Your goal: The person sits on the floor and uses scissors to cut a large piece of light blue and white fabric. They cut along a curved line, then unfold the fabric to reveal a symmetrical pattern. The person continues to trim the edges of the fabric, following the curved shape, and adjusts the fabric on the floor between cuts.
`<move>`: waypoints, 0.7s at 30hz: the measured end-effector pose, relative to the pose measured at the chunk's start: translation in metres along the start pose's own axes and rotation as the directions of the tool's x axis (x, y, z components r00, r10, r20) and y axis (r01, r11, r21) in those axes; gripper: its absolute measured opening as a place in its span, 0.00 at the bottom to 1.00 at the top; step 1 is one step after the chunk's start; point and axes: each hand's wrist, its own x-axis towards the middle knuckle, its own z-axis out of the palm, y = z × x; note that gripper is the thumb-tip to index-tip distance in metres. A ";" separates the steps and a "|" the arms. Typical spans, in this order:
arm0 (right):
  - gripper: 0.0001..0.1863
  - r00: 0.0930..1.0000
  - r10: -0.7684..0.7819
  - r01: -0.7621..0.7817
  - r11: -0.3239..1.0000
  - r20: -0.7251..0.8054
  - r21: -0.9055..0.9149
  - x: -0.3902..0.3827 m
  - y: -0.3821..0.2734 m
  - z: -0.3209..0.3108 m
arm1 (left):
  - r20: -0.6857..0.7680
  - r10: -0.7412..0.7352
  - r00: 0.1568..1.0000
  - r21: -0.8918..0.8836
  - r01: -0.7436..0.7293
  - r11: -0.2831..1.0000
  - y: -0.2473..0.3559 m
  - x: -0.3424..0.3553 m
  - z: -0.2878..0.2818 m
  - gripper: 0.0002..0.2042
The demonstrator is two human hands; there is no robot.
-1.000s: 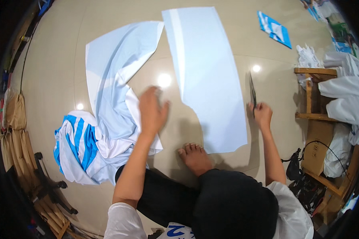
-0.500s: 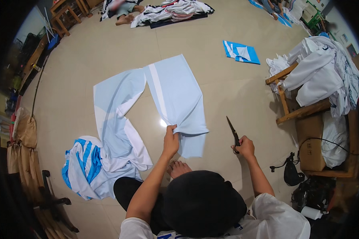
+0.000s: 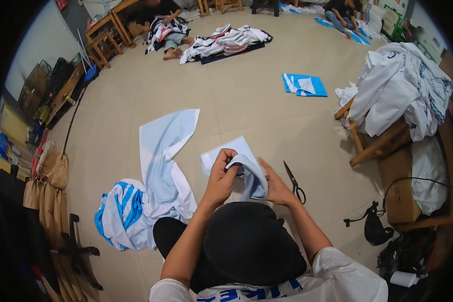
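Note:
My left hand is closed, pinching the bunched edge of a light blue fabric panel in front of me. The rest of that panel spreads on the floor just beyond my fingers. On the cloth's other side my right hand lies against it, fingers stretched out and slightly blurred. Black scissors rest on the floor right beside my right hand, blades pointing away from me. Left of my hands lies another light blue and white fabric piece, running down to a bundled blue-and-white striped cloth.
A folded bright blue panel lies farther off on the floor. White garments heap over a wooden frame at right, above a cardboard box. More garments pile ahead, near a seated person. Another person sits far right.
My right hand has put the scissors down and moved left to the fabric. My left hand has lifted the panel's edge, drawing it nearer. The view has tilted up.

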 end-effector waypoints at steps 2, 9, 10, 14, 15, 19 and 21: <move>0.30 0.993 -0.105 0.103 0.994 0.053 0.033 0.030 -0.017 0.027 | 0.005 0.039 0.999 0.014 -0.039 0.999 0.010 0.005 0.008 0.05; 0.16 0.997 -0.009 -0.026 0.874 0.070 0.485 0.073 -0.037 0.030 | -0.200 0.169 0.965 0.242 -0.118 0.963 -0.013 -0.013 -0.060 0.12; 0.14 0.994 0.045 -0.091 0.816 0.095 0.570 0.075 -0.041 0.028 | -0.254 0.148 0.956 0.275 -0.075 0.959 -0.020 -0.027 -0.079 0.14; 0.14 0.973 0.134 -0.028 0.875 -0.186 0.484 0.124 -0.058 -0.022 | -0.491 -0.083 0.867 0.203 0.207 0.957 -0.045 -0.100 -0.155 0.18; 0.15 0.964 0.041 0.061 0.927 -0.262 0.370 0.146 -0.057 -0.041 | -0.544 -0.091 0.834 0.195 0.231 0.953 -0.046 -0.122 -0.174 0.18; 0.14 0.771 -0.431 0.300 0.895 -0.468 -0.331 0.253 -0.087 -0.181 | -0.709 -0.078 0.701 0.144 0.252 0.957 -0.050 -0.181 -0.213 0.14; 0.22 0.674 -0.540 0.201 0.791 -0.505 -0.578 0.289 -0.137 -0.224 | -0.782 -0.077 0.619 0.088 0.231 0.969 -0.037 -0.198 -0.210 0.13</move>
